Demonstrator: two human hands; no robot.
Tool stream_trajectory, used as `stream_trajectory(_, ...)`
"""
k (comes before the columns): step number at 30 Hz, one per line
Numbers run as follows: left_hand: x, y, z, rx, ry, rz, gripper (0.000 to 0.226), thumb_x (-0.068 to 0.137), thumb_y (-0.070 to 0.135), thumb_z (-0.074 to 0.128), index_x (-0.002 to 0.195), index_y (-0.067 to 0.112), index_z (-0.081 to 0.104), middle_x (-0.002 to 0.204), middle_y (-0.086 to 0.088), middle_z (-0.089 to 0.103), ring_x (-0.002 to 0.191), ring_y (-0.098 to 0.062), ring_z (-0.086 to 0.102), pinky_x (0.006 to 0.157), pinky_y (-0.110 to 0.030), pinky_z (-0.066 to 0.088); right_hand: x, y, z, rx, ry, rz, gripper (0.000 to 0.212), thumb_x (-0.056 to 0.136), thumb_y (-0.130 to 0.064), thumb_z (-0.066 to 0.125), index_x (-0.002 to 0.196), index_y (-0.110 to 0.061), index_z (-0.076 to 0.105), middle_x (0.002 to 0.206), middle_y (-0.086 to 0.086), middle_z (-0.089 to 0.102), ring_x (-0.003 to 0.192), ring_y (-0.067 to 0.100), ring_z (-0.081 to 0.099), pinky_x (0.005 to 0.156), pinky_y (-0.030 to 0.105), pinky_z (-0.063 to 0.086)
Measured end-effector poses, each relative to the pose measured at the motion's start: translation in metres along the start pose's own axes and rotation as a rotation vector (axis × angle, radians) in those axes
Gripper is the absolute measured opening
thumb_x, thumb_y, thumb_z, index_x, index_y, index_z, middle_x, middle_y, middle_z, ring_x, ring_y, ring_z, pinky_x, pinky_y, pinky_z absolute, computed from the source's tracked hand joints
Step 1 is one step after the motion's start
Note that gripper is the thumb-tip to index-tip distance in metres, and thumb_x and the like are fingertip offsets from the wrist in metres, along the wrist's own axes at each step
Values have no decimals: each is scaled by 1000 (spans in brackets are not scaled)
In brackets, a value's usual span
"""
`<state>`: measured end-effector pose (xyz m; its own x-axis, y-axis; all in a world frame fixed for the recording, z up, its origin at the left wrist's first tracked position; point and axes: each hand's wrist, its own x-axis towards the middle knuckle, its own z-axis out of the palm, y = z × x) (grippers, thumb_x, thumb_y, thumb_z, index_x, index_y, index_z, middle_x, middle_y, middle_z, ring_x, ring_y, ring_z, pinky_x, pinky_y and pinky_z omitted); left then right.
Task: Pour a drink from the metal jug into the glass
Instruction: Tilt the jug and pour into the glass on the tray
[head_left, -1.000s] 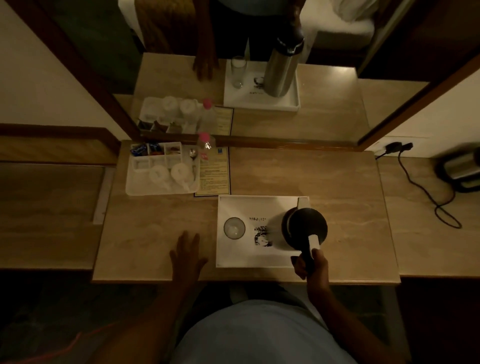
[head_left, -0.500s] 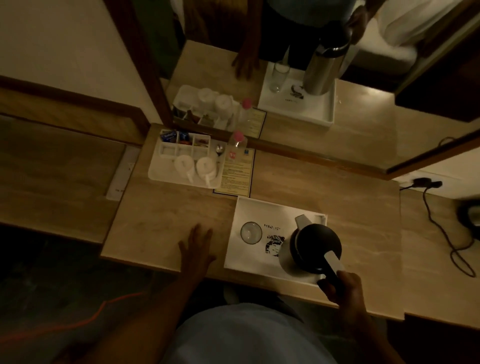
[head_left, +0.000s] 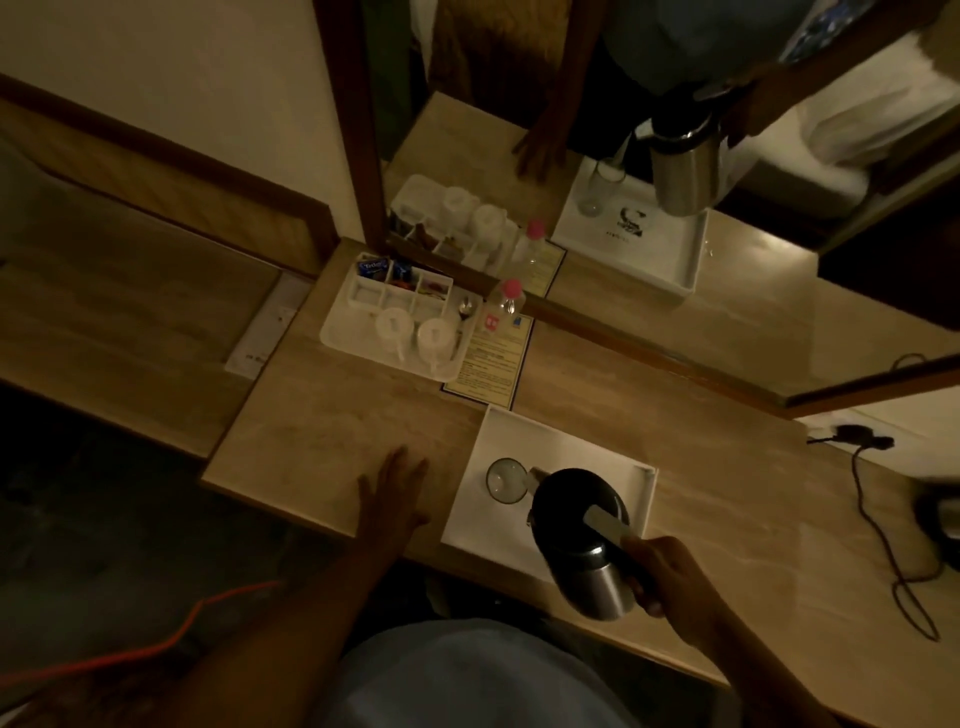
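Note:
The metal jug (head_left: 582, 540), steel-bodied with a black lid, hangs lifted above the white tray (head_left: 566, 447) and tilts, its spout toward the glass. My right hand (head_left: 670, 582) grips its handle at the lower right. The clear glass (head_left: 505, 480) stands upright at the tray's left side, just beside the spout. Whether liquid is flowing cannot be seen. My left hand (head_left: 392, 491) lies flat on the wooden desk, left of the tray, fingers spread, holding nothing.
A white amenity tray (head_left: 343, 332) with two upturned cups and sachets sits at the back left. Beside it are a pink-capped bottle (head_left: 506, 304) and a printed card (head_left: 493, 358). A mirror (head_left: 675, 234) backs the desk. A black cable (head_left: 883, 525) trails at the right.
My right hand has lifted the jug off the tray and tilted it toward the glass. The left hand stays flat on the desk. The camera view has rotated.

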<state>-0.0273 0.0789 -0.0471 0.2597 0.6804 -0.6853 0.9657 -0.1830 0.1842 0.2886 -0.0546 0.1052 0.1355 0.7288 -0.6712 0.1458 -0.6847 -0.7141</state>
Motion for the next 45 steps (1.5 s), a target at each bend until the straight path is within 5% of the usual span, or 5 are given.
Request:
stream_trajectory(8, 0, 2, 0, -29, 3, -17, 91, 101, 43, 64, 168, 35, 3, 177, -5, -13, 166, -25, -9, 131, -62, 14, 18, -14, 3, -210, -60, 91, 49, 102, -40, 49, 66, -17, 73, 52, -4, 60, 48, 14, 53, 49, 23, 44)
stream_trajectory(17, -1, 4, 2, -8, 7, -11, 91, 102, 44, 61, 168, 34, -1, 176, -6, -16, 166, -26, -10, 131, -62, 14, 32, -38, 7, -344, -90, 195, 48, 101, -44, 49, 77, -11, 72, 48, -5, 61, 46, 8, 55, 47, 20, 46)
stream_trajectory(45, -3, 3, 3, -12, 16, -22, 91, 101, 43, 63, 168, 35, 2, 176, -5, -16, 166, -25, -10, 131, -61, 15, 54, -64, 10, -507, -139, 279, 52, 97, -55, 48, 69, -15, 66, 41, -6, 57, 37, 9, 50, 41, 20, 43)
